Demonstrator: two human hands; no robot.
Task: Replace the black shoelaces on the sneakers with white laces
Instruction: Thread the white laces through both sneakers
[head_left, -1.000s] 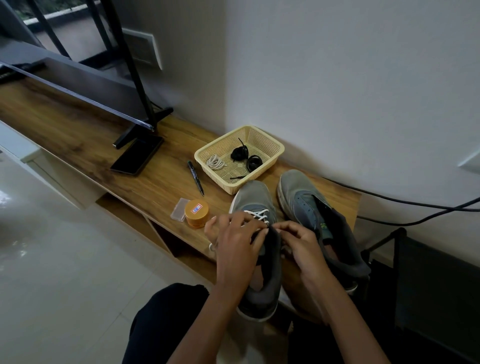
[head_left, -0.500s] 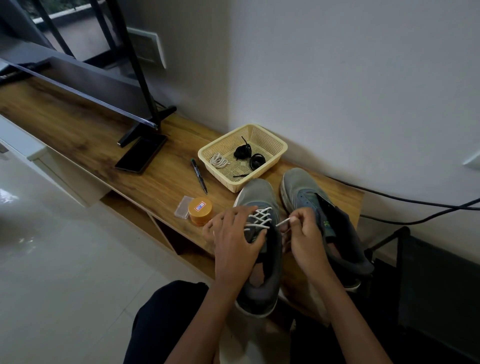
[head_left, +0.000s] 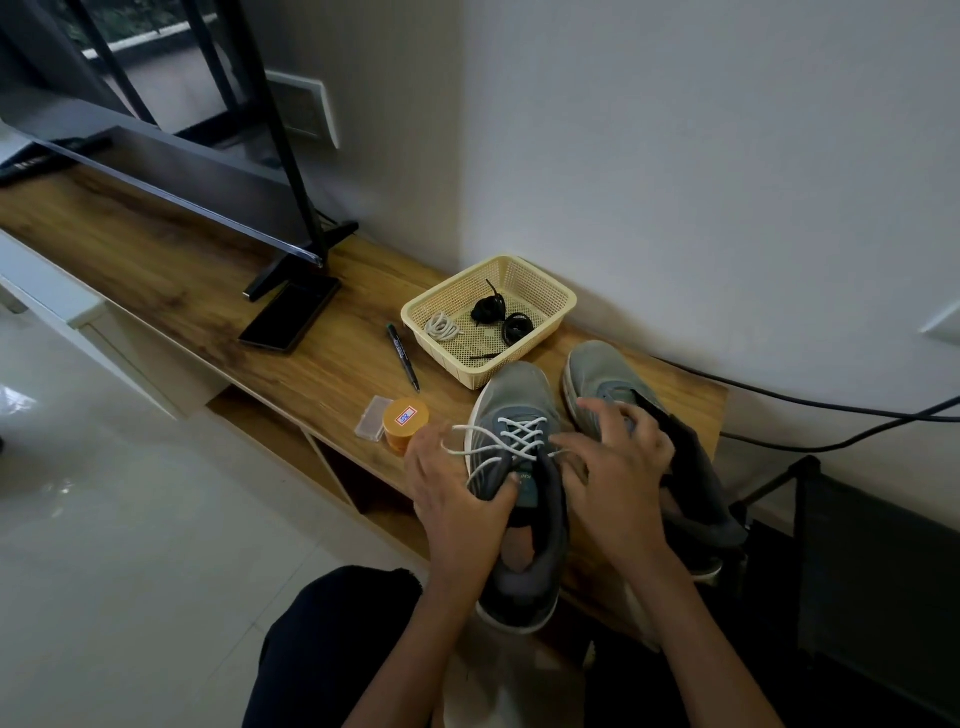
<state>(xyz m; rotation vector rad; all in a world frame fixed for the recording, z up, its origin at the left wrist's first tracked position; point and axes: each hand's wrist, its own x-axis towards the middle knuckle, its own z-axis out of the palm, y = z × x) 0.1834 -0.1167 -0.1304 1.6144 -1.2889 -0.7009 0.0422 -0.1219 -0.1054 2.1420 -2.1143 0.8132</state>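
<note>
Gripping sneaker | left hand | white lace just past grip

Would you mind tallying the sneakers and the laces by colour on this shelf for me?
Sneakers: 2, laced sneaker and other sneaker
White laces: 2, threaded lace and coiled lace
Black laces: 2, left coil and right coil, both in the basket
Total: 6

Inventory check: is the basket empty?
No, the basket holds a white lace coil and black laces.
</note>
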